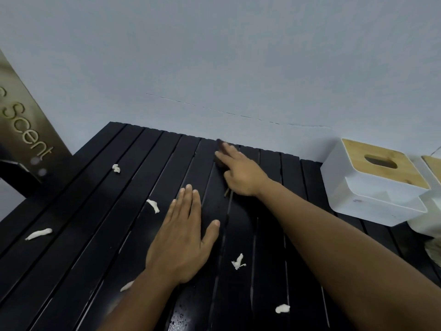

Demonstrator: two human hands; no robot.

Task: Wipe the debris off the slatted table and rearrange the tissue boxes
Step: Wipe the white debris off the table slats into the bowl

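Note:
The black slatted table fills the lower view, strewn with several white tissue scraps, such as one left of my fingers, one near my right forearm and one at the far left. My left hand lies flat on the slats, fingers together. My right hand reaches to the table's far edge, closed around a blurred dark brush whose thin handle end pokes out below the palm. A white tissue box with a wooden lid stands at the right; a second tissue box is cut off by the frame edge.
A tall brown carton printed "Scent" leans at the back left corner. A pale grey wall runs right behind the table's far edge. Something pale and fuzzy shows at the right edge below the boxes.

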